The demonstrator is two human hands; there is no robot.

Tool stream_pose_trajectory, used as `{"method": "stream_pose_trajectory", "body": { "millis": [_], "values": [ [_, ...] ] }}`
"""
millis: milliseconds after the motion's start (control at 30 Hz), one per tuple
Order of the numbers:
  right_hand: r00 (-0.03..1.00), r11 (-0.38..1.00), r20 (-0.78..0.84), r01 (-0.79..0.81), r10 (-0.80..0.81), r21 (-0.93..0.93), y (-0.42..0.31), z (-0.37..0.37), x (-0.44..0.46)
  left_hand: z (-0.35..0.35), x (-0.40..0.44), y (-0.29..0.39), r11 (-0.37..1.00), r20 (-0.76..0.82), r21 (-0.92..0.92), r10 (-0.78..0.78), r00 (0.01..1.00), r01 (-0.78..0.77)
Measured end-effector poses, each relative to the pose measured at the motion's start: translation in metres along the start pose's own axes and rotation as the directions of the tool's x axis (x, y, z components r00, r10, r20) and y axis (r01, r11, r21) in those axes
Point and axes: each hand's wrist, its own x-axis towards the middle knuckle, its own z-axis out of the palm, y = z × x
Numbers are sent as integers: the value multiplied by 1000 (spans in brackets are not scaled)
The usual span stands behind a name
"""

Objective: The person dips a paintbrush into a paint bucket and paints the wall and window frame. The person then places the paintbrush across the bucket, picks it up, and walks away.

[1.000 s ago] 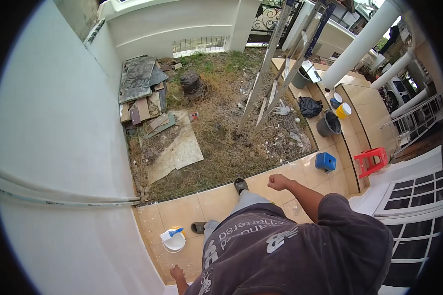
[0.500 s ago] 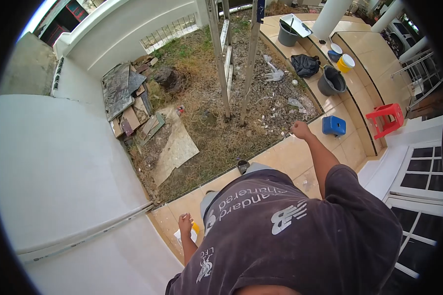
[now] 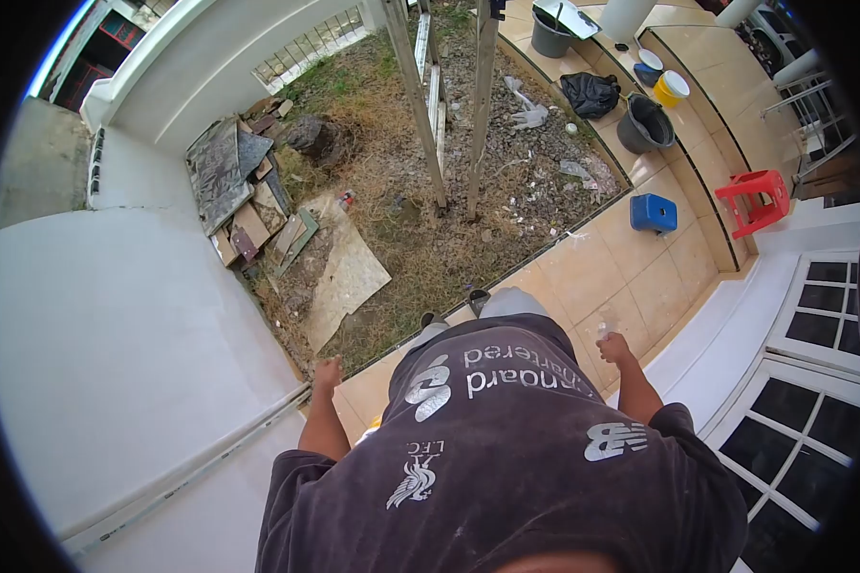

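My left hand point(image 3: 328, 372) hangs at my left side beside the white wall, with its fingers curled in. No object shows in it. A yellow and white item point(image 3: 371, 428) on the floor is mostly hidden behind my shirt. My right hand point(image 3: 614, 348) is low at my right side over the tiled floor point(image 3: 583, 277), also with curled fingers and no object visible. A whitish patch shows just ahead of its fingers, too faint to name. My dark printed shirt point(image 3: 506, 449) fills the lower middle, and my feet point(image 3: 478, 302) stand near the tile edge.
Ladder legs point(image 3: 417, 105) stand on the dirt ahead. Broken boards point(image 3: 248, 210) lie by the left wall point(image 3: 115, 315). A blue stool point(image 3: 654, 213), red stool point(image 3: 757, 201), grey bucket point(image 3: 645, 124), black bag point(image 3: 591, 94) and yellow tub point(image 3: 671, 88) are on the right-hand tiles and steps.
My right hand has swung back toward my body from its forward position. My left hand has moved forward and slightly left. The view has shifted slightly, with my body turned a little.
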Motion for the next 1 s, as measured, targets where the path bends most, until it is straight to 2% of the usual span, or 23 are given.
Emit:
{"method": "stream_pose_trajectory", "body": {
  "millis": [33, 67, 100, 200, 300, 333, 367, 400, 467, 500, 533, 600, 633, 700, 767, 867, 900, 967, 1000],
  "values": [
    [998, 998, -19, -58, 59, 38, 6, 2, -18, -6, 31, 18, 988, -23, 3, 156, 988, -156],
    [992, 990, -33, -116, 119, 76, 15, 7, -33, -6, 37, 53, 959, -72, -102, 259, 963, -265],
    [984, 979, -47, -166, 173, 123, 20, 14, -44, -3, 28, 96, 932, -135, -127, 324, 937, -340],
    [969, 974, 97, -226, 226, -10, 19, 9, -38, 9, -1, 195, 874, -152, -138, 446, 882, -465],
    [984, 988, 101, -144, 149, -51, -10, -7, 4, 36, -26, 248, 797, -79, -100, 590, 804, -595],
    [999, 993, -9, 49, -50, -104, -6, -6, 47, 48, -28, 254, 781, -82, -70, 615, 784, -621],
    [963, 957, -101, 228, -248, -178, -3, -9, 91, 59, -33, 253, 792, -82, -69, 602, 795, -607],
    [945, 949, -125, 287, -302, -128, -56, -29, 91, 70, -39, 246, 803, -80, -67, 588, 805, -593],
    [859, 879, -194, 477, -473, -31, -174, -75, 79, 92, -27, 210, 827, -83, -26, 558, 825, -562],
    [711, 761, -300, 643, -636, -91, -211, -87, 101, 101, -26, 186, 882, -18, -10, 471, 882, -471],
    [716, 739, -280, 673, -640, 29, -270, -112, 85, 113, -15, 147, 921, -10, -35, 388, 921, -388],
    [618, 626, -321, 775, -718, 92, -362, -153, 71, 123, -49, 109, 989, 94, 110, 85, 992, -95],
    [507, 494, -363, 859, -782, 136, -400, -173, 68, 122, -62, 88, 965, 183, 229, 83, 980, -125],
    [337, 327, -477, 939, -811, 107, -471, -217, 45, 126, -88, 57, 976, 177, 85, -214, 961, 201],
    [115, 135, -571, 991, -813, 7, -531, -258, 23, 131, -115, 45, 971, 141, -66, -220, 965, 231],
    [-255, -138, -621, 963, -741, -231, -606, -302, -4, 149, -140, 72, 984, 12, -104, -145, 989, 146],
    [-332, -218, -626, 942, -706, -254, -629, -310, -11, 158, -147, 77, 982, -18, -141, -132, 991, 128],
    [-222, -207, -729, 972, -648, -112, -662, -314, -68, 176, -148, 94, 951, -53, -294, -112, 992, 91],
    [-255, -172, -763, 967, -593, -190, -681, -307, -68, 183, -149, 103, 951, -40, -299, -97, 994, 81]
  ]
}}
